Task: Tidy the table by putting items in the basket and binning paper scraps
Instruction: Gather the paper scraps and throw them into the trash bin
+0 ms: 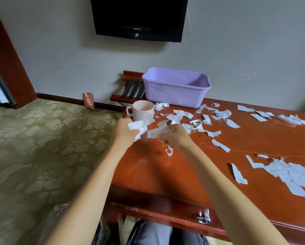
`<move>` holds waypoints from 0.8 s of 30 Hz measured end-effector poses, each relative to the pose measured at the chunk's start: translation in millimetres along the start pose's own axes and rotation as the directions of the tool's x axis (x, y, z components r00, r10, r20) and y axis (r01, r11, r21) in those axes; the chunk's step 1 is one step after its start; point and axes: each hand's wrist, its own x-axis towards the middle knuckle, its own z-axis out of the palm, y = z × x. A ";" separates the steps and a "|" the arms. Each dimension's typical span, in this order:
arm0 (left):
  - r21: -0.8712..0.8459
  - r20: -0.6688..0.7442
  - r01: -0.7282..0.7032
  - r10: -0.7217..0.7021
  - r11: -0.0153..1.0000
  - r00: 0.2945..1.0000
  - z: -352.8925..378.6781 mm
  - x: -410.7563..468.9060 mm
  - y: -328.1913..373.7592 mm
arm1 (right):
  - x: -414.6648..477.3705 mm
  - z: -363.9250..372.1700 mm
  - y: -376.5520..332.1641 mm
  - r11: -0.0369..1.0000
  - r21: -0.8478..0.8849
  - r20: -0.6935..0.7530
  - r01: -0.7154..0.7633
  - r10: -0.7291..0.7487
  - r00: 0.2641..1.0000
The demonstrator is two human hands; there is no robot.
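The purple basket [176,89] stands at the far edge of the counter [183,174], near its far left corner; what shows of its inside looks empty. Just in front of it, at the left edge, a pale pink ribbed mug [142,110] stands upright, handle out to the left; its contents cannot be made out. Both hands hover above the left edge just this side of the mug: the left hand [124,130] is closed around a bunch of white paper scraps [219,114], and the right hand [174,135] clutches more, a strip dangling beneath it. Loose scraps litter the far middle of the counter, with a dense heap [289,174] toward the right edge. The near left stretch of the counter is bare wood.
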 end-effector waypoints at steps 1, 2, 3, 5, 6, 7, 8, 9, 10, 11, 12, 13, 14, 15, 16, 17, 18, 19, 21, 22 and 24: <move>-0.008 -0.031 0.008 -0.008 1.000 0.999 -10.3 -2.9 -4.6 | -4.5 7.7 -11.3 0.999 0.026 0.018 0.044 -0.044 0.999; -0.025 -0.058 0.028 -0.030 0.999 0.998 -21.1 -6.0 -11.3 | -7.6 17.2 -21.2 0.996 0.051 0.034 0.076 -0.078 0.996; -0.040 -0.086 0.053 -0.056 0.998 0.995 -31.8 -9.1 -19.6 | -10.6 28.0 -30.8 0.992 0.074 0.052 0.100 -0.104 0.993; -0.066 -0.119 0.117 -0.125 0.991 0.985 -51.5 -14.4 -45.1 | -15.4 56.5 -46.8 0.984 0.137 0.113 0.115 -0.130 0.985; -0.085 -0.124 0.149 -0.159 0.985 0.979 -60.2 -15.9 -60.1 | -17.4 72.1 -52.8 0.981 0.164 0.148 0.107 -0.132 0.980; -0.103 -0.136 0.178 -0.191 0.979 0.972 -69.4 -17.5 -76.4 | -19.5 89.4 -58.3 0.978 0.184 0.189 0.099 -0.134 0.973; -0.119 -0.156 0.208 -0.225 0.971 0.962 -78.2 -18.6 -96.7 | -21.1 110.3 -63.5 0.977 0.191 0.235 0.094 -0.139 0.962; -0.118 -0.175 0.237 -0.255 0.964 0.951 -85.2 -19.2 -116.5 | -23.2 130.1 -68.1 0.977 0.191 0.277 0.091 -0.142 0.950; -0.106 -0.184 0.273 -0.288 0.956 0.940 -90.0 -19.4 -137.6 | -25.1 149.8 -71.8 0.978 0.190 0.312 0.086 -0.143 0.939; -0.096 -0.192 0.299 -0.313 0.949 0.930 -93.3 -19.9 -157.5 | -25.9 169.5 -74.2 0.980 0.184 0.345 0.082 -0.143 0.928; -0.098 -0.200 0.335 -0.348 0.937 0.916 -95.5 -21.0 -177.7 | -26.7 190.5 -75.1 0.982 0.173 0.378 0.076 -0.137 0.916; -0.124 -0.198 0.389 -0.407 0.913 0.891 -95.7 -21.4 -200.2 | -26.8 212.9 -74.4 0.985 0.160 0.406 0.064 -0.125 0.905; -0.165 -0.183 0.445 -0.470 0.880 0.863 -93.0 -24.1 -222.1 | -25.7 235.8 -70.3 0.989 0.142 0.431 0.041 -0.099 0.897; -0.191 -0.153 0.490 -0.518 0.851 0.841 -88.2 -23.5 -238.5 | -22.5 251.5 -66.1 0.993 0.119 0.435 0.026 -0.076 0.897; -0.215 -0.117 0.550 -0.580 0.807 0.806 -83.8 -26.9 -264.7 | -19.2 279.8 -57.5 0.996 0.093 0.449 -0.006 -0.037 0.893; -0.252 -0.087 0.603 -0.638 0.757 0.765 -78.6 -30.6 -286.2 | -16.9 302.2 -47.4 0.998 0.057 0.452 -0.039 0.009 0.892; -0.278 -0.066 0.633 -0.671 0.723 0.738 -70.9 -36.2 -299.7 | -14.6 313.3 -36.7 0.997 0.015 0.440 -0.078 0.064 0.896; -0.293 -0.037 0.674 -0.713 0.678 0.700 -62.6 -42.7 -317.7 | -12.4 328.1 -24.1 0.992 -0.026 0.443 -0.122 0.121 0.888; -0.234 0.034 0.777 -0.793 0.585 0.608 -44.6 -55.7 -357.0 | -6.6 365.4 6.0 0.966 -0.120 0.458 -0.231 0.260 0.850; -0.202 0.057 0.811 -0.820 0.550 0.570 -34.9 -62.8 -371.5 | -2.0 379.7 22.8 0.944 -0.162 0.455 -0.288 0.330 0.827; -0.177 0.093 0.850 -0.851 0.496 0.517 -15.0 -75.2 -391.6 | 6.8 396.2 55.5 0.896 -0.251 0.453 -0.365 0.442 0.774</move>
